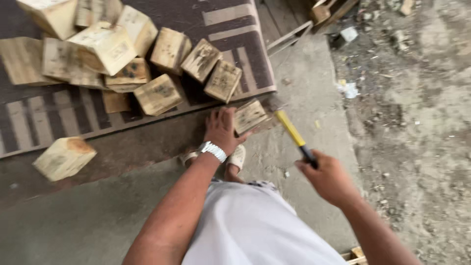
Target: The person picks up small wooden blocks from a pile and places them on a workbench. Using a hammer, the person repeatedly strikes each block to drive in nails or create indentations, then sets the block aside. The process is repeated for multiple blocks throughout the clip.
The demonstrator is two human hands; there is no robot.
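My left hand (pixel 222 128), with a silver watch on the wrist, grips a small wooden block (pixel 250 116) at the edge of the striped mat (pixel 39 120). My right hand (pixel 327 176) is closed around the black grip of a tool with a yellow handle (pixel 290 128). The handle points up and left toward the block, and the tool's head is blurred near the mat's corner. Just left of the held block, a heap of similar wooden blocks (pixel 159 93) lies on the mat.
A lone wooden block (pixel 64 157) sits on the dark floor at the left. A sandalled foot (pixel 235 159) stands below the left hand. Concrete floor runs down the middle, dirt and debris (pixel 392 98) lie at the right, and wooden framing (pixel 289 37) is at the top.
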